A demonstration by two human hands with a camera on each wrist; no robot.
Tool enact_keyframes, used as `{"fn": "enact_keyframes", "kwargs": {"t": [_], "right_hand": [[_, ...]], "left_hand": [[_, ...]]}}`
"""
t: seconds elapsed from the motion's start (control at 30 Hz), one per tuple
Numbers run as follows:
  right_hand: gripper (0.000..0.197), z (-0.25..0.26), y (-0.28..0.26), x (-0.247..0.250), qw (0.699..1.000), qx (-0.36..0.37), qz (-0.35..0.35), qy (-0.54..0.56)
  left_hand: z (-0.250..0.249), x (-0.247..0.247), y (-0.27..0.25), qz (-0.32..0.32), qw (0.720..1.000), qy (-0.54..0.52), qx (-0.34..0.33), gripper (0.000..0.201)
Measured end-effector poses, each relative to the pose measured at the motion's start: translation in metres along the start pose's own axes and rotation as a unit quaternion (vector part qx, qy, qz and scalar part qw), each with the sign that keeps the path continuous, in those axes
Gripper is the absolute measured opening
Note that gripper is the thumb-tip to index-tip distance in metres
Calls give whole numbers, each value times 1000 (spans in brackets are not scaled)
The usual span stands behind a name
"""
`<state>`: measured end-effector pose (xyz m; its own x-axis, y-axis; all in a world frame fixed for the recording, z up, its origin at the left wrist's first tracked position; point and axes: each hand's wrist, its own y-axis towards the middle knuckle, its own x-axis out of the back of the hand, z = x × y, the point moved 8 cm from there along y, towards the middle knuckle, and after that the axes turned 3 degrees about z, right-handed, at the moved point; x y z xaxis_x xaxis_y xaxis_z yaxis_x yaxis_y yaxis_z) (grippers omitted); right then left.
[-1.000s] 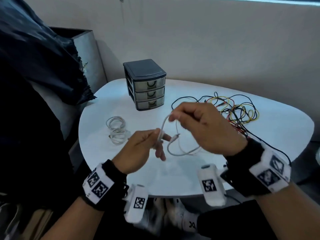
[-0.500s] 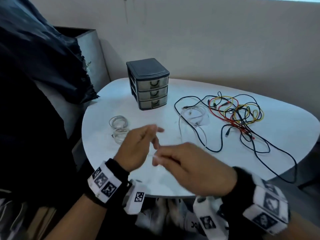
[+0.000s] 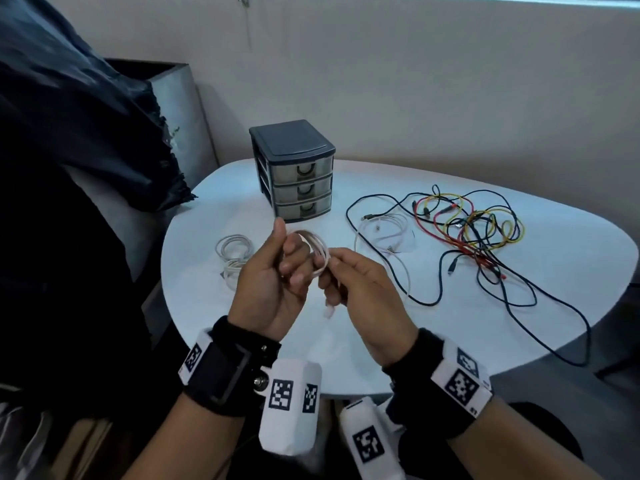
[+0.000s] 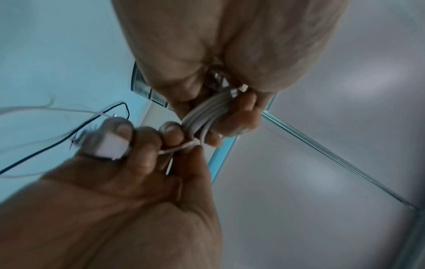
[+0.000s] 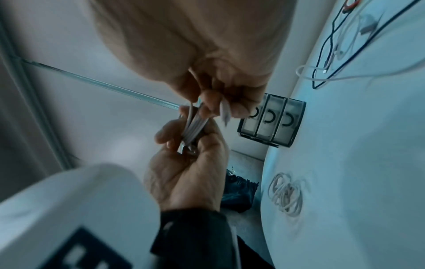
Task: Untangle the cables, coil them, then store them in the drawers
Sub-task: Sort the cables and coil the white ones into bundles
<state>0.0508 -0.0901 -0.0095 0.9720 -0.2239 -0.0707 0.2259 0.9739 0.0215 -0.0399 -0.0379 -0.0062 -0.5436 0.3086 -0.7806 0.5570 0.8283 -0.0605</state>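
- My left hand (image 3: 273, 285) is raised above the near edge of the desk (image 3: 450, 323), thumb pointing up, its fingers (image 4: 239, 116) curled round a small coil of white cable (image 3: 320, 252) — several turns lie side by side across them.
- My right hand (image 3: 363, 292) sits just beside the left, touching the coil; its fingers (image 3: 332, 271) pinch the loose end of the same white cable, and the white plug (image 3: 328, 312) hangs below them.
- In the left wrist view the turns of the coil show as a tight grey-white bundle against my left fingers, with the thin strand running from it into my right hand's pinch.
- The drawers (image 3: 298, 174) — a small dark unit of three, all pushed in — stand at the back of the desk, beyond my hands.
- Two coiled white cables (image 3: 233, 254) lie on the desk to the left of my left hand, one just in front of the other; I cannot tell whether they touch.
- The tangle of cables (image 3: 464, 233) is spread over the right half of the desk: black, red and yellow strands crossing one another, with a loose white cable (image 3: 384, 233) at its left side.
- One black cable (image 3: 561, 306) trails from the tangle towards the right front edge of the desk.
- A dark cloth (image 3: 86, 133) hangs at the left, over a grey box (image 3: 180, 109) against the wall.
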Motion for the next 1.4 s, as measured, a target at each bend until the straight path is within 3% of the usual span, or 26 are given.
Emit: {"fn": "enact_keyframes", "kwargs": {"t": [0.13,0.3,0.37,0.5,0.57,0.63,0.73,0.87,1.0,1.07,1.13,1.3,1.4], "right_hand": [[34,0,3,2,1000,-21,-11,6],[32,27,7,14,978,81,-39,-188],[31,37,6,18,953,115,-38,-277],[30,43,9,24,882,107,-4,-458],[31,45,10,24,888,113,20,-444],[30,43,10,24,935,111,44,-335],[24,27,9,25,980,55,76,-178],[20,12,8,28,988,8,131,-85],[10,5,10,36,982,1,136,-133],[12,3,13,39,988,-5,84,-133],[17,2,16,39,998,-20,34,-57],[22,-10,17,19,973,-100,34,206],[21,-19,11,4,965,-127,51,224]], "left_hand": [[3,-2,1,-35,998,38,-18,42],[3,-2,4,-42,981,178,-69,49],[-6,1,5,-44,927,353,-119,52],[-9,-3,5,20,778,605,-168,50],[-14,-4,1,18,740,640,-204,45],[-19,-3,-2,10,749,622,-228,41],[-18,4,1,7,794,571,-208,39],[-10,15,2,15,864,478,-158,44],[-8,16,3,17,924,364,-116,40],[-6,14,3,23,931,347,-110,38],[-4,13,4,19,931,347,-109,37],[1,24,10,0,926,362,-103,41],[5,27,11,-5,925,365,-105,40]]}}
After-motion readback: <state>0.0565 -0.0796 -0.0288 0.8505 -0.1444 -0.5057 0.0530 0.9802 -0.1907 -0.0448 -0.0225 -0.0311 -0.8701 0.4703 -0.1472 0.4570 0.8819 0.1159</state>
